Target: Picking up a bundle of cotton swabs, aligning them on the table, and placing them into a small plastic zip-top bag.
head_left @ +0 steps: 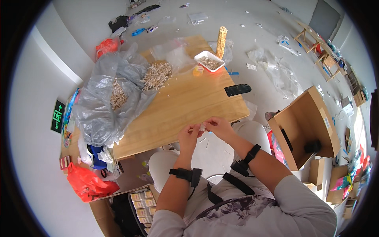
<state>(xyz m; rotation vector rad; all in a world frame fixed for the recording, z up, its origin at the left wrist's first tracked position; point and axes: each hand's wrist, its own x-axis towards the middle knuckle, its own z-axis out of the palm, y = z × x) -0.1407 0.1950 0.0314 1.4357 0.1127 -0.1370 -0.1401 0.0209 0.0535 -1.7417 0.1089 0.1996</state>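
My left hand (188, 136) and my right hand (219, 126) meet just off the near edge of the wooden table (185, 102), above my lap. Between their fingertips they pinch a small pale piece (203, 126); its exact kind is too small to tell. Both wrists carry black straps. On the table lie a heap of small pale wooden sticks (157, 76) on clear plastic, a second heap (117, 96) inside a grey plastic bag, and a white tray (209, 61) holding more such pieces.
A black flat device (237, 89) lies near the table's right edge. A tall stack of sticks (221, 41) stands at the far side. An open cardboard box (306, 126) sits on my right, red bags (87, 182) on the left, litter across the floor.
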